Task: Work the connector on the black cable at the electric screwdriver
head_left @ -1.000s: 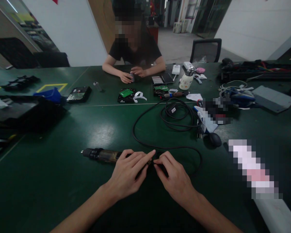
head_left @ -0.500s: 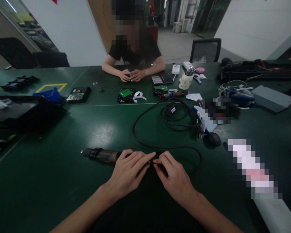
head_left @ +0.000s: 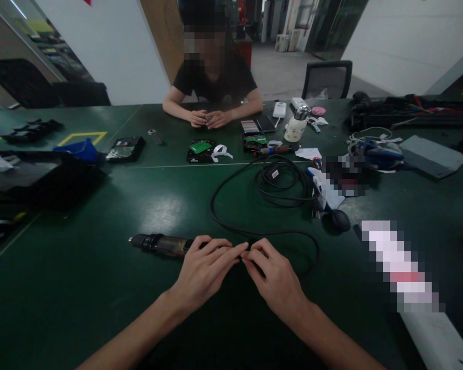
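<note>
A dark electric screwdriver [head_left: 158, 244] lies on the green table [head_left: 100, 288], tip pointing left. My left hand [head_left: 204, 270] rests over its rear end, fingers curled around it. My right hand [head_left: 272, 275] pinches the black cable [head_left: 224, 221] where it meets the tool's end. The fingertips of both hands touch at that joint, which they hide. The cable loops away to a coil [head_left: 281, 180] further back.
A person sits across the table, hands together over a small object [head_left: 207, 119]. Opened hard drives [head_left: 200, 150], a white flask [head_left: 296, 126], phones, a black tray [head_left: 34, 177] at left, and tools and cables at right [head_left: 374, 149] lie around. A white bar [head_left: 432, 329] crosses the near right.
Both my hands and the screwdriver have stayed almost still; my fingertips have closed slightly tighter together at the cable joint. The person opposite brought their hands together.
</note>
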Tool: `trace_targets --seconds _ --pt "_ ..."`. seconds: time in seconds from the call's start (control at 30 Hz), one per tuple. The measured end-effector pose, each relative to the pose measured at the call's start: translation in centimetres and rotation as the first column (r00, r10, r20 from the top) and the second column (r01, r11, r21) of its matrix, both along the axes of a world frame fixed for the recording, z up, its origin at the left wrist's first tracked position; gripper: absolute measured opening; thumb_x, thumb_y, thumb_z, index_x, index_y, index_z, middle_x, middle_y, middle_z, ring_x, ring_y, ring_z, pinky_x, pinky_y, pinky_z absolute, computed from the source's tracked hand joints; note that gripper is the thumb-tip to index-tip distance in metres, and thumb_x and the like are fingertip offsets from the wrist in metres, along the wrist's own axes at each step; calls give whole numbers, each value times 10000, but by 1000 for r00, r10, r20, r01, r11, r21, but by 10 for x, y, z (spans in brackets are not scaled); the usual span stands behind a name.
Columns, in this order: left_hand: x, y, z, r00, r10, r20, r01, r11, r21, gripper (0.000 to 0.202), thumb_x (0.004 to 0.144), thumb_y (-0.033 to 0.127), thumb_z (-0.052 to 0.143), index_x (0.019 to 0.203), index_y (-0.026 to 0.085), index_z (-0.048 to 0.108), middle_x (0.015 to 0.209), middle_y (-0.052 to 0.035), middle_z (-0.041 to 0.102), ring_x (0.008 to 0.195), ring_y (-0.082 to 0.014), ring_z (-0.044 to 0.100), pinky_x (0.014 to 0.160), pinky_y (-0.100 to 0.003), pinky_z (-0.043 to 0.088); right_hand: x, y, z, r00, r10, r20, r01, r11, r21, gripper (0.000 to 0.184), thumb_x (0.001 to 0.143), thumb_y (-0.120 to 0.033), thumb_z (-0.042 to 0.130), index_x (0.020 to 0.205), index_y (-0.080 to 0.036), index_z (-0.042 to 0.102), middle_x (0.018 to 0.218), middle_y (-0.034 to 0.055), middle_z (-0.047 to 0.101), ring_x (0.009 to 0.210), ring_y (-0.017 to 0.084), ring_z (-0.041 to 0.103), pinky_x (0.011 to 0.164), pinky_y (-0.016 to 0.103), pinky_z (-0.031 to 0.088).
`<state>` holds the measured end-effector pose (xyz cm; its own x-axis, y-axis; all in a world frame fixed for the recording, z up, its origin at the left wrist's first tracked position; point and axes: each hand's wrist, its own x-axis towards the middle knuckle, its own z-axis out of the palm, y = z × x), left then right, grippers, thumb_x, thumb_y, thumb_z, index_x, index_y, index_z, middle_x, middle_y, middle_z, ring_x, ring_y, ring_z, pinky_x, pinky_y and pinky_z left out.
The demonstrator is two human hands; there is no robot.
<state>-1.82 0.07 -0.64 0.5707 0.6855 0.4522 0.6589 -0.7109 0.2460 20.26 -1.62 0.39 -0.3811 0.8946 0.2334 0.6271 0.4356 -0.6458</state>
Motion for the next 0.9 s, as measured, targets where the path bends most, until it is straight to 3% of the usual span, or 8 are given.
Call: trace_targets --seconds 0.13,0.27,0.53,0.63,0.73,0.8,0.9 --pt "-10 -1 -1 1000 -3 -3 3 1000 30 434 1043 192 582 1462 299 549 1155 -18 775 1048 -175 707 966 -396 424 0 -4 5 1000 -4 2 4 993 118 176 1001 -193 605 1163 -232 665 1140 98 649 1063 265 625 913 448 577" --pt "-40 4 1 997 78 -23 -77 996 36 372 1028 198 601 1385 301 618 1140 -18 776 1020 -181 717 958 -395 443 3 -8 9 998 -43 -45 51 979 197 221 992 -149 580 1181 -235 655 1145 106 654 1073 280 622 939 491 556" --pt "-165 11 -4 942 332 -55 -326 941 94 233 1043 265 596 1254 321 678 1172 13 754 1065 -208 711 997 -431 440 6 -7 7 988 -31 -148 58 982 182 240 1015 -100 536 1184 -236 638 1131 88 635 1049 240 626 890 426 560" --pt "-218 13 -10 880 472 -59 -463 878 121 196 1059 290 564 1183 376 690 1138 89 735 1046 -183 695 1028 -450 423 6 -6 7 987 -41 -155 67 984 168 228 1024 -108 528 1179 -235 638 1135 89 631 1045 237 628 879 421 560" --pt "-266 15 -16 817 571 -81 -553 816 170 198 1060 340 536 1189 377 682 1094 92 724 1026 -180 678 1053 -477 391 6 -6 7 986 -44 -160 69 986 154 223 1027 -108 526 1176 -229 641 1135 85 628 1036 229 627 864 409 559" --pt "-289 15 -17 770 620 -149 -591 782 197 236 1071 370 489 1222 370 670 1159 66 708 1087 -199 658 1069 -484 370 6 -6 8 985 -44 -164 69 987 147 216 1027 -106 528 1166 -222 646 1134 83 626 1032 223 626 861 400 557" --pt "-305 12 -13 713 617 -333 -587 785 199 316 1052 466 490 1330 377 611 1275 27 680 1211 -249 613 1057 -468 366 6 -6 9 984 -44 -171 68 988 140 212 1025 -101 528 1156 -212 652 1129 82 624 1027 217 625 860 389 553"
